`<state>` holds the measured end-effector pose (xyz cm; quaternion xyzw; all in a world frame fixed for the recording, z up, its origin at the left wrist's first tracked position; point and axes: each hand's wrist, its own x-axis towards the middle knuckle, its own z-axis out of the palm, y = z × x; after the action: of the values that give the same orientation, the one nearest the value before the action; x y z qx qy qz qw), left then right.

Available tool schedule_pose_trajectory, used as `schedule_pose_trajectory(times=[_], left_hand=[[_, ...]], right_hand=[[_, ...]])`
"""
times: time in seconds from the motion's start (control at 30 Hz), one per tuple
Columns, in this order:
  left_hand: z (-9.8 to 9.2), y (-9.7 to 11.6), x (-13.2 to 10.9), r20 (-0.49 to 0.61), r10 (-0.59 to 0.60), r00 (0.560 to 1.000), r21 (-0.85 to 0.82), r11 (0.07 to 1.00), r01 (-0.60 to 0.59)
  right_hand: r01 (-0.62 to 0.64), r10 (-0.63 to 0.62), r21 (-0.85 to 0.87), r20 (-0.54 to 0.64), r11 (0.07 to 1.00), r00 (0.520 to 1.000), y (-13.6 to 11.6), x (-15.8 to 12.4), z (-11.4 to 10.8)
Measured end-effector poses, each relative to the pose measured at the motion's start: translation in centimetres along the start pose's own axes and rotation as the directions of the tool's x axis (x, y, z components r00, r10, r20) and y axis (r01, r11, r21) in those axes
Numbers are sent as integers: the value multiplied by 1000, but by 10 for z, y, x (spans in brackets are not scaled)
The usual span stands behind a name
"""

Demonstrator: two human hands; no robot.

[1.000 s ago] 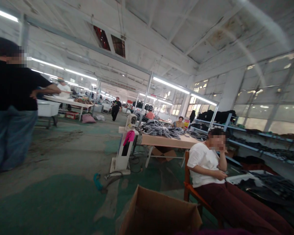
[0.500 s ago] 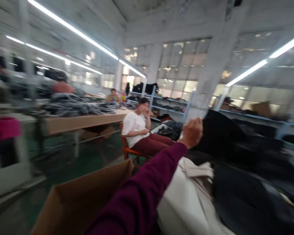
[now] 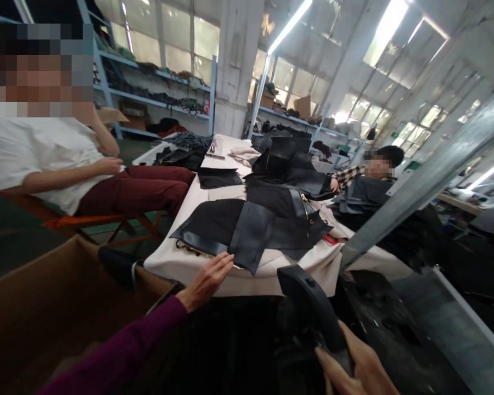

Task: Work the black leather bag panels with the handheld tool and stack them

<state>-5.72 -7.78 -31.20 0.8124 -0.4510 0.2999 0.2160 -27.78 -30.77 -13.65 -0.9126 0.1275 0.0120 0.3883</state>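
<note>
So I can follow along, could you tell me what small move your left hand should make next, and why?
Probably pinch the near edge of the black fabric with the left hand: its fingers lie open at that edge, gripping nothing, while the right hand is shut on a black handle.

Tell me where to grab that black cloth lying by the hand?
Probably pinch its near edge, coming from the person's own side. The black cloth lies flat on the white table, so nothing sticks up to wrap around; its near corner reaches the table's rim, right by the left hand. The right hand is busy holding a black handle.
</note>
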Motion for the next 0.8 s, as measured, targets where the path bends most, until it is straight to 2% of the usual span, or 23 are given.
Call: schedule_pose_trajectory(times=[0.07, 0.1, 0.13, 0.2, 0.27, 0.3, 0.37, 0.43, 0.5, 0.53, 0.6, 0.67, 0.7, 0.73, 0.8], left_hand=[[-5, 4, -2, -76, -228, 971, -132, 967, 217], [-9, 6, 0, -93, -358, 929, -199, 921, 335], [-13, 7, 4, -83, -483, 872, -270, 853, 447], [-21, 8, 16, 8, -680, 733, -423, 662, 619], [-24, 5, 29, 145, -770, 621, -552, 458, 696], [-25, 2, 35, 200, -783, 589, -597, 380, 707], [-24, -2, 43, 268, -784, 560, -642, 288, 711], [-22, -5, 44, 299, -779, 552, -646, 261, 718], [-20, -6, 40, 300, -760, 577, -606, 316, 730], [-21, -5, 37, 280, -739, 613, -560, 393, 729], [-25, -7, 35, 210, -630, 747, -404, 640, 654], [-32, -12, 40, 169, -419, 892, -179, 877, 446], [-36, -16, 45, 181, -297, 937, -65, 947, 313], [-40, -22, 51, 215, -186, 959, 35, 982, 183], [-46, -33, 67, 307, -17, 952, 176, 984, -39]], right_hand=[[-15, 13, 20, 66, 1000, 998, 3, 9, 8], [-21, 19, 25, 89, 999, 996, 6, 14, 12], [-26, 23, 29, 113, 999, 993, 7, 18, 17], [-32, 27, 32, 149, 999, 988, 10, 28, 25], [2, -3, 8, 146, 1000, 989, 11, 36, 31], [33, -31, -11, 134, 999, 991, 11, 40, 33], [91, -86, -47, 100, 995, 991, 11, 45, 36], [101, -96, -54, 77, 993, 992, 11, 48, 39], [72, -69, -25, 92, 997, 993, 14, 50, 41], [60, -58, -9, 107, 998, 993, 15, 50, 41], [48, -49, 12, 133, 999, 990, 17, 51, 42], [49, -50, 9, 136, 999, 989, 18, 51, 40], [52, -52, 3, 130, 999, 990, 17, 50, 39], [57, -56, -4, 119, 998, 991, 17, 49, 37], [75, -73, -14, 95, 997, 993, 16, 47, 34]])
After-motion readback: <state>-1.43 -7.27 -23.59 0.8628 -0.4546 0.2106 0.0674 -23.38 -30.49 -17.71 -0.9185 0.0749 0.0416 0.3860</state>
